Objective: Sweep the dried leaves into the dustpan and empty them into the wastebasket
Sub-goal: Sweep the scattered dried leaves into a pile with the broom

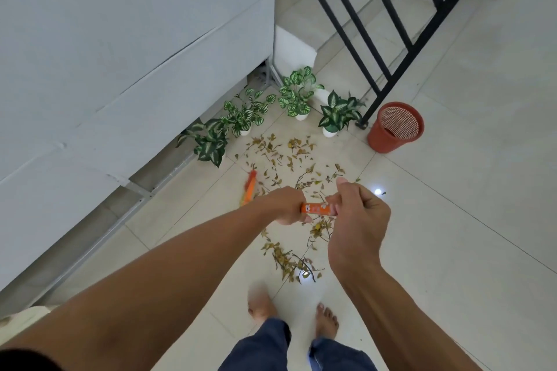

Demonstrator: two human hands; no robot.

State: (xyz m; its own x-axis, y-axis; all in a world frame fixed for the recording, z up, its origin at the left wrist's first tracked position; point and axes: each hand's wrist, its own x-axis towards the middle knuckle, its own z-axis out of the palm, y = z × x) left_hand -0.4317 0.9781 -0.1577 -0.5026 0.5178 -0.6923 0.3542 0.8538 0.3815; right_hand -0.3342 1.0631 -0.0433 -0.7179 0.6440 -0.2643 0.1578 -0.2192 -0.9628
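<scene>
4 potted plants (297,96) by grey wall (120,39); black railing (417,50) nearby

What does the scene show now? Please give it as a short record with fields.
left hand: grips the orange broom handle
right hand: grips the same handle, nearer its end
dried leaves: scattered on the floor tiles
wastebasket: red, stands by the black railing
dustpan: not in view
potted plants: four, behind the leaves

Pale tiled floor (467,220), grey wall (120,39) — black stair railing (393,76), potted plants (295,96)
</scene>
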